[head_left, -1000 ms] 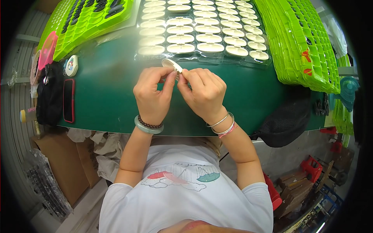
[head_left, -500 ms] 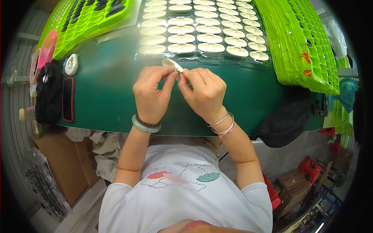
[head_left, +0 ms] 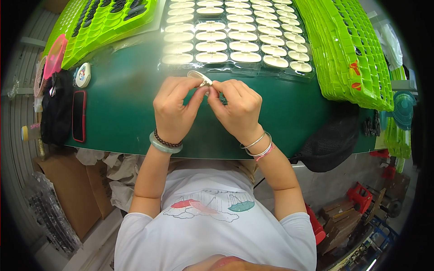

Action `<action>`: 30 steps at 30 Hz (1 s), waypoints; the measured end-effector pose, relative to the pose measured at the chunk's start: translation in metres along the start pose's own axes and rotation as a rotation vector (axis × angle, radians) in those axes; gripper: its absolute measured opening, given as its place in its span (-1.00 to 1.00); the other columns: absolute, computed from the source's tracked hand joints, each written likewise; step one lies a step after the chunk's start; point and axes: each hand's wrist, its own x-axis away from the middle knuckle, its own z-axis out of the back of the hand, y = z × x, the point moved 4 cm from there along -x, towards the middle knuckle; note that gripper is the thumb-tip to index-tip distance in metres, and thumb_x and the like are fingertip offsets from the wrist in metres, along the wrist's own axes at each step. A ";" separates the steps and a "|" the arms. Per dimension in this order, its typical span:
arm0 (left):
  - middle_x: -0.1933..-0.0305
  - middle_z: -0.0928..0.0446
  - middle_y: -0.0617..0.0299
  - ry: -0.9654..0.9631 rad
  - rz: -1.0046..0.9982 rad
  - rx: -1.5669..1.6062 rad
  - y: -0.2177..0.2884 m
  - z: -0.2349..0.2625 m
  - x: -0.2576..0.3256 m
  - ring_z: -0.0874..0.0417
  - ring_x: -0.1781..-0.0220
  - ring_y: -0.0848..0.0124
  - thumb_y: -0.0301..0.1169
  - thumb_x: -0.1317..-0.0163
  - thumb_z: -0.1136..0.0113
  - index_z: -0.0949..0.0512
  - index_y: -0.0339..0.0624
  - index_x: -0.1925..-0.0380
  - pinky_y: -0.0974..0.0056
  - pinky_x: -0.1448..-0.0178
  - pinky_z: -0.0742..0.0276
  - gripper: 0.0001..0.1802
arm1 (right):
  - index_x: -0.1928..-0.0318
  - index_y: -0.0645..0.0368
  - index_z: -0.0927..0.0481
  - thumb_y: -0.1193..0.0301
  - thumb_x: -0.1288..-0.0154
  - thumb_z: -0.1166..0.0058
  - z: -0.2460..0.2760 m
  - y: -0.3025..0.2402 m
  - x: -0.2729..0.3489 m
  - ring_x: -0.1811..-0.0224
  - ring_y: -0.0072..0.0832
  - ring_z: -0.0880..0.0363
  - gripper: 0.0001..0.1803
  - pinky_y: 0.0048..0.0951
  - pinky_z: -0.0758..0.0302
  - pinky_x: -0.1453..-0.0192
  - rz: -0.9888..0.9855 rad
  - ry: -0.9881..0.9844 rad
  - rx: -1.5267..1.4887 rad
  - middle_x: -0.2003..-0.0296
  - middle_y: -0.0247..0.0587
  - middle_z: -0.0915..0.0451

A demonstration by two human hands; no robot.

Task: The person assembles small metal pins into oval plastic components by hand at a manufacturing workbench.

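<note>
Far on the left, a black pouch (head_left: pixel 56 108) lies on the green worktop (head_left: pixel 126 113). Just beside it is a dark phone in a red case (head_left: pixel 79 115). Above them sit a small white oval case (head_left: pixel 83 75) and a pink round thing (head_left: pixel 54 56). At the top left is a stack of bright green plastic trays (head_left: pixel 101 20) with dark holes in them.

Near the middle, the left hand (head_left: pixel 174 110) is held over the worktop. It wears a pale green bangle (head_left: pixel 163 147) and a dark bead band on the wrist. Its grip is pressed together, with thumb and fingers pinching a small cream oval piece (head_left: pixel 199 77). The piece is up in the air between both hands, just in front of the clear tray.

That clear plastic tray (head_left: pixel 235 40) lies behind the hands and is full of rows of the same cream oval pieces.

The right hand (head_left: pixel 237 110) touches the left one. Its grip is pressed together too, and its fingertips pinch the same little piece from the other side. Thin silver bangles (head_left: pixel 258 145) and a pink band are on its wrist.

On the right is a long stack of more bright green trays (head_left: pixel 352 54). A black mesh bag (head_left: pixel 332 142) hangs at the worktop edge. Far right stands a small teal fan (head_left: pixel 403 108).
</note>
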 end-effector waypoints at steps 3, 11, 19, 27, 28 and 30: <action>0.35 -0.65 0.12 0.018 0.050 -0.009 -0.003 0.009 0.001 -0.64 0.30 0.19 -0.56 -0.03 -0.41 -0.65 -0.24 0.34 0.24 0.22 -0.54 -0.83 | 0.38 0.17 -0.64 0.55 -0.03 -0.31 0.002 0.003 -0.004 0.54 -0.37 -0.57 -0.88 -0.42 -0.47 0.47 -0.047 -0.036 -0.009 0.53 -0.29 -0.60; 0.35 -0.66 0.10 0.124 0.287 -0.071 -0.045 0.061 0.021 -0.64 0.34 0.29 -0.56 -0.10 -0.36 -0.66 -0.32 0.36 0.30 0.26 -0.54 -0.90 | 0.39 0.09 -0.63 0.37 -0.23 -0.18 -0.003 0.046 -0.093 0.32 -0.22 -0.57 -0.90 -0.22 -0.52 0.30 -0.020 -0.097 0.246 0.45 -0.20 -0.57; 0.34 -0.63 0.17 0.138 0.311 -0.129 -0.062 0.087 0.042 -0.58 0.36 0.47 -0.56 -0.23 -0.26 -0.64 -0.36 0.32 0.40 0.24 -0.50 -0.93 | 0.38 0.08 -0.75 0.33 -0.13 -0.29 -0.083 0.139 -0.149 0.11 -0.15 -0.57 -0.88 -0.21 -0.56 0.03 0.017 -0.392 0.403 0.27 -0.14 -0.66; 0.30 -0.66 0.05 0.121 0.450 -0.205 -0.087 0.101 0.045 -0.64 0.29 0.17 -0.52 -0.19 -0.25 -0.65 -0.31 0.34 0.22 0.21 -0.54 -0.92 | 0.29 0.04 -0.78 0.31 -0.13 -0.31 -0.107 0.168 -0.167 0.10 -0.09 -0.62 -0.85 -0.15 -0.57 -0.03 0.070 -0.440 0.424 0.23 -0.03 -0.67; 0.30 -0.65 0.10 0.048 0.406 -0.258 -0.091 0.097 0.044 -0.63 0.30 0.27 -0.52 -0.21 -0.24 -0.65 -0.30 0.31 0.29 0.25 -0.52 -0.91 | 0.29 0.02 -0.77 0.29 -0.10 -0.33 -0.112 0.166 -0.168 0.06 -0.11 -0.59 -0.84 -0.17 -0.56 -0.06 0.080 -0.454 0.459 0.20 -0.05 -0.65; 0.28 -0.64 0.14 -0.072 0.339 -0.321 -0.091 0.088 0.041 -0.61 0.27 0.29 -0.55 -0.19 -0.24 -0.65 -0.27 0.27 0.28 0.25 -0.52 -0.89 | 0.31 0.03 -0.77 0.29 -0.09 -0.34 -0.117 0.164 -0.169 0.07 -0.11 -0.59 -0.84 -0.16 -0.56 -0.05 0.083 -0.483 0.468 0.20 -0.05 -0.65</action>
